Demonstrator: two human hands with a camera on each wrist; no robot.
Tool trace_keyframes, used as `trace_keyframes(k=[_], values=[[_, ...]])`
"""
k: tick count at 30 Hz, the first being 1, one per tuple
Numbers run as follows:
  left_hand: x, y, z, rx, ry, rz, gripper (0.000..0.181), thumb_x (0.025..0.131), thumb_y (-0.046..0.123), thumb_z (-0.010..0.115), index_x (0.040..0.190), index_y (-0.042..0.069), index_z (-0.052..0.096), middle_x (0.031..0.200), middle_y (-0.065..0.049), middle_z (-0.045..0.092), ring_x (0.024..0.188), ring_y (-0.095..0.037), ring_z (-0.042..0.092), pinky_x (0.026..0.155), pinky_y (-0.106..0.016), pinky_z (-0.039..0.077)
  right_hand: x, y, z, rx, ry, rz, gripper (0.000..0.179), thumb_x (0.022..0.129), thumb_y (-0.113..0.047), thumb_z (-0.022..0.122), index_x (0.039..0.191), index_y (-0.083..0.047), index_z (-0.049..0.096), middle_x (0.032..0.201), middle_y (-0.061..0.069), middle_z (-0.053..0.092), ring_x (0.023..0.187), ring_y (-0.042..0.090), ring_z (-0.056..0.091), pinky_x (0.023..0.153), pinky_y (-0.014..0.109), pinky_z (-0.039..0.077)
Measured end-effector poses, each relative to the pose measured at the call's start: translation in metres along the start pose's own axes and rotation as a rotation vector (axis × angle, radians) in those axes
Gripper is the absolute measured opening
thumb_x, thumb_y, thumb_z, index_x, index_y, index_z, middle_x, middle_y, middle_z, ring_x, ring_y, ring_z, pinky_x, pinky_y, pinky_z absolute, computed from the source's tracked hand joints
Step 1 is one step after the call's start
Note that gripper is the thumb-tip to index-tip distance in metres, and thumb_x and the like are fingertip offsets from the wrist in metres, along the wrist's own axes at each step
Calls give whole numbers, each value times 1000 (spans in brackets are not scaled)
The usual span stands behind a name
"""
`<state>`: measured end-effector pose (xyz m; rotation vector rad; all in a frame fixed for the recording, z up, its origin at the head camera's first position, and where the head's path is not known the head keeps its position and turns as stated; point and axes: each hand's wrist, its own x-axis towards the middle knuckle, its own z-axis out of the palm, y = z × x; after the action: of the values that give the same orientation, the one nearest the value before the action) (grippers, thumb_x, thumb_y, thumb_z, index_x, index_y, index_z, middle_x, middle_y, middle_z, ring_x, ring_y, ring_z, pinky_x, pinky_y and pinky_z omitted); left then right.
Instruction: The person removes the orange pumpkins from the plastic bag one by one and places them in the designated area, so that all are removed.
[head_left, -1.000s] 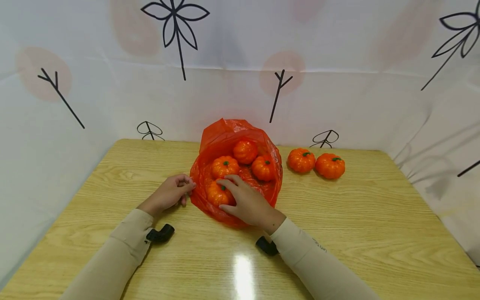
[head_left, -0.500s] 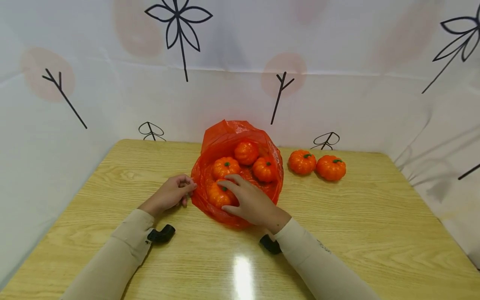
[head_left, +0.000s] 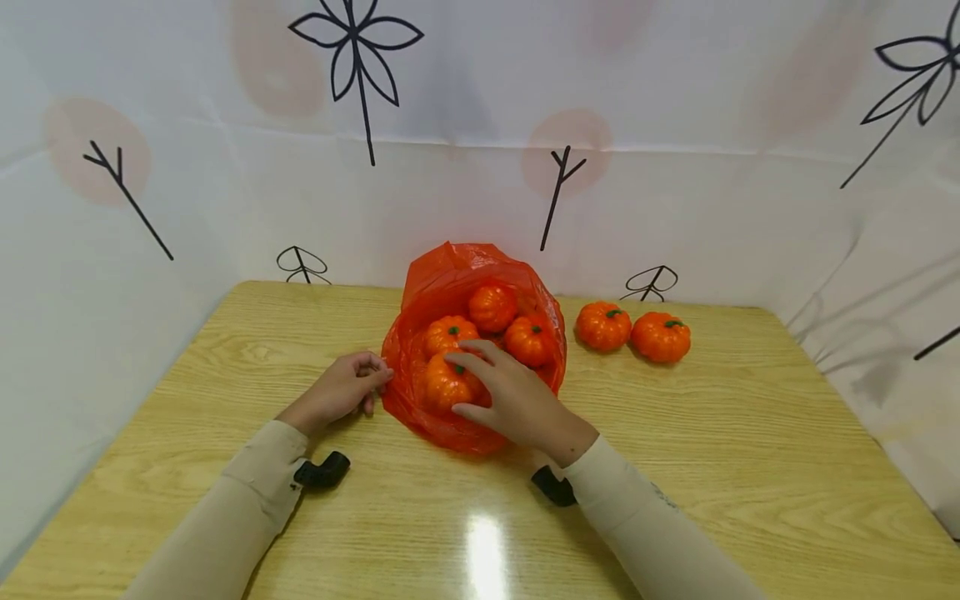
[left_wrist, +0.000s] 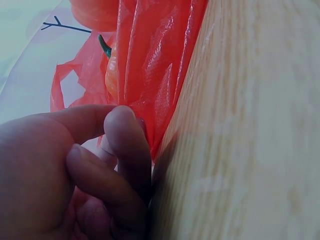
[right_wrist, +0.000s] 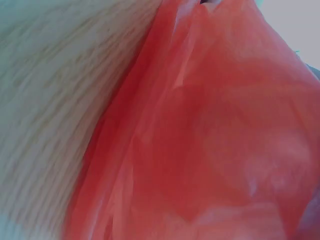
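A red plastic bag (head_left: pixel 459 268) stands on the table with its mouth turned toward me. My left hand (head_left: pixel 337 390) pinches the bag's left edge between thumb and fingers, which the left wrist view shows close up. Reaching into the bag, my right hand (head_left: pixel 521 408) grips a small orange pumpkin (head_left: pixel 442 387) near the front rim, thumb below and fingers above. Three other pumpkins lie deeper inside: one at left (head_left: pixel 447 333), one at the back (head_left: pixel 492 307) and one at right (head_left: pixel 527 342). The right wrist view holds mostly red bag film (right_wrist: pixel 215 140), and no fingers show there.
Two more pumpkins, one nearer the bag (head_left: pixel 602 327) and one farther right (head_left: pixel 662 338), sit side by side on the wooden table (head_left: pixel 750 433). A white patterned cloth (head_left: pixel 465 183) hangs behind the table. Black wrist mounts (head_left: pixel 322 472) jut from both sleeves.
The right hand has shifted slightly right, and the front pumpkin has moved with it, toward the right and a little up. The left hand stays at the bag's edge.
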<state>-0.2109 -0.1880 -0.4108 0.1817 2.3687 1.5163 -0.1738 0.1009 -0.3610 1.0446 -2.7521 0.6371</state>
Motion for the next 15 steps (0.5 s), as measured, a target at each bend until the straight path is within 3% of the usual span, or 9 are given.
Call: trace_keyframes(k=[6,15], values=[[0,-1,0,-10,-1,0,26,103,28,59,106,2,57,86,-5,59,57,-14,55,54,-25,49,-3,3,-4,0,86,-43,64,86,-34,81,143,-21,53,145,4,48,128,23,55,98,38,55],[-1,1,0,-18,0,9,26,103,26,59,107,1,57,86,-6,59,56,-14,55,53,-25,49,-8,2,-11,12,154,-81,64,85,-32,82,141,-18,54,144,6,48,126,24,56,96,37,56]])
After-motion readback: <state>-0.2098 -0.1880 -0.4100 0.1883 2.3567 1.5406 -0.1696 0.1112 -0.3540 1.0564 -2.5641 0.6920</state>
